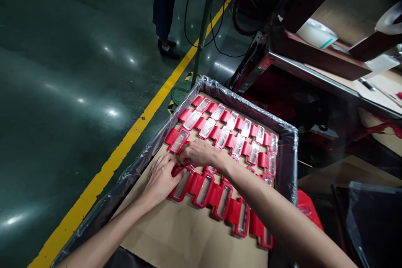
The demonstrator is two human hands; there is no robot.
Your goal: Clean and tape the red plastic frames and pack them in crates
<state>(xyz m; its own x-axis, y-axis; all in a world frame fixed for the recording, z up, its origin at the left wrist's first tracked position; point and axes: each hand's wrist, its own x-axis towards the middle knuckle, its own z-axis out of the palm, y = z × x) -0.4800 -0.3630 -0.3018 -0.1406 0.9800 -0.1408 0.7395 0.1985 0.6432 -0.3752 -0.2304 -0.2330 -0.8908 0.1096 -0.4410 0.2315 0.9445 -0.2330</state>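
Observation:
A box lined with clear plastic film (pixel 284 134) holds rows of red parts with clear windows (pixel 230 132) lying on a cardboard sheet (pixel 182 234). My left hand (pixel 160 178) rests on the left end of the near row (pixel 220 199), its fingers curled on a red part there. My right hand (pixel 199 153) reaches across from the right, fingers bent down and pinching at a red part between the rows. The fingertips of both hands meet close together.
A dark green floor with a yellow line (pixel 125 142) runs on the left. A person's legs and shoes (pixel 165 29) stand at the back beside a fan stand (pixel 202 29) with cables. A workbench (pixel 329 63) with a white tape roll (pixel 317 33) stands on the right.

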